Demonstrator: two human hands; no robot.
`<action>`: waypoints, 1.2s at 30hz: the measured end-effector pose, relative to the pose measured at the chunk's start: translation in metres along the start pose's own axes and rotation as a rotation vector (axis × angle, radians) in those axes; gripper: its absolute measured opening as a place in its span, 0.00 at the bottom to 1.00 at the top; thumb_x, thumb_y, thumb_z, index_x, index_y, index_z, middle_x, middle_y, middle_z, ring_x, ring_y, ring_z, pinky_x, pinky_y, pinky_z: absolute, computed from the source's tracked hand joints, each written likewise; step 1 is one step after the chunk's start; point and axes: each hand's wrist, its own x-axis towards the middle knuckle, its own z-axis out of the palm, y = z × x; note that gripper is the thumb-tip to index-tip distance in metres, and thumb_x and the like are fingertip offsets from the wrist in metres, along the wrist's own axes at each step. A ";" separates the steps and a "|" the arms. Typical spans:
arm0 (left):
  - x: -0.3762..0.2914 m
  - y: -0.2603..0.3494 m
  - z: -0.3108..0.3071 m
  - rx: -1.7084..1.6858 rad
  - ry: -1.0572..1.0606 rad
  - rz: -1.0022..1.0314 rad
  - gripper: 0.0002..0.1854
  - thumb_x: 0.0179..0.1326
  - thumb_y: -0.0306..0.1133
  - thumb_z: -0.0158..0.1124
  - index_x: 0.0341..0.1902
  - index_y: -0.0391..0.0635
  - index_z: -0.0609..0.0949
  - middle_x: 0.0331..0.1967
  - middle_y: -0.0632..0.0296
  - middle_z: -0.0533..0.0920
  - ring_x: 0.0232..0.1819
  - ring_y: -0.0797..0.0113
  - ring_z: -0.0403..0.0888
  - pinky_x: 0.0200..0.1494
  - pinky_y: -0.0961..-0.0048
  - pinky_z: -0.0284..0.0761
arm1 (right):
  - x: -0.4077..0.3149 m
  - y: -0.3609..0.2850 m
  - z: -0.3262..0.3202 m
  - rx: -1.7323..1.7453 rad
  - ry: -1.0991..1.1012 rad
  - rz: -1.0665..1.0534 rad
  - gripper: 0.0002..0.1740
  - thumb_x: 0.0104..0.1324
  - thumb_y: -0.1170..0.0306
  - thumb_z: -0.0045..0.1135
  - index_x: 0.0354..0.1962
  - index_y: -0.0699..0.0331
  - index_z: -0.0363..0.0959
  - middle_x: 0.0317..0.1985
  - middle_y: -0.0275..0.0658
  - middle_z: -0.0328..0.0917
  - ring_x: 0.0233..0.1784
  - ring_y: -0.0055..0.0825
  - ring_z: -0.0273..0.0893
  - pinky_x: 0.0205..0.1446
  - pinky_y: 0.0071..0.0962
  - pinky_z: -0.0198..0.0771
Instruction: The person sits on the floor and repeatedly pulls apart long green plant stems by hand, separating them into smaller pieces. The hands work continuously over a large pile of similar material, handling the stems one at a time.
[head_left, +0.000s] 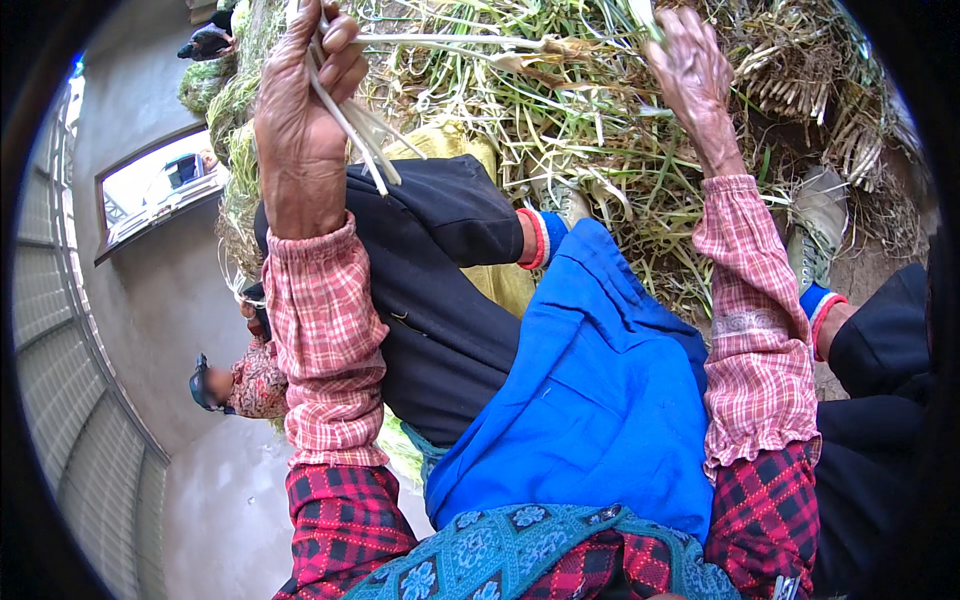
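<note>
At the upper left, my left hand (304, 120) is closed around several thin pale plant stalks (360, 139), whose ends hang down past the wrist. More long whitish stalks (450, 39) run from its fingers towards the right, ending in dry brown leaves. My right hand (691, 67) is at the upper right, back upward, above a heap of green and straw-coloured stems (600, 142). A white-and-green stalk (643, 16) shows by its fingertips; whether it is gripped is hidden by the hand.
Bundles of rooted pale stalks (787, 90) lie at the upper right. A yellow woven sack (487, 281) lies under my legs, beside my shoe (817, 217). Net-like green bundles (244, 135) line the left side, where another person (251, 382) sits near the wall (180, 300).
</note>
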 end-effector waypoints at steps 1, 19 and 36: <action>0.001 -0.001 -0.001 0.027 0.012 0.011 0.11 0.67 0.34 0.48 0.38 0.37 0.71 0.19 0.66 0.65 0.16 0.81 0.53 0.17 0.85 0.51 | 0.007 -0.008 0.002 0.094 0.101 -0.100 0.17 0.62 0.60 0.48 0.46 0.58 0.69 0.42 0.40 0.74 0.45 0.31 0.72 0.41 0.33 0.73; 0.006 -0.017 0.029 0.164 0.194 0.218 0.07 0.65 0.35 0.52 0.33 0.46 0.72 0.13 0.73 0.65 0.09 0.85 0.52 0.11 0.87 0.48 | -0.032 -0.084 -0.021 1.126 -0.486 0.558 0.15 0.60 0.58 0.52 0.36 0.59 0.78 0.25 0.30 0.76 0.27 0.13 0.68 0.28 0.16 0.63; 0.008 0.001 -0.012 0.173 0.327 0.284 0.06 0.63 0.34 0.55 0.31 0.50 0.72 0.14 0.74 0.64 0.11 0.85 0.52 0.13 0.86 0.50 | -0.011 -0.078 -0.026 0.443 -0.271 -0.092 0.18 0.60 0.53 0.48 0.38 0.54 0.77 0.37 0.34 0.76 0.41 0.34 0.73 0.43 0.35 0.69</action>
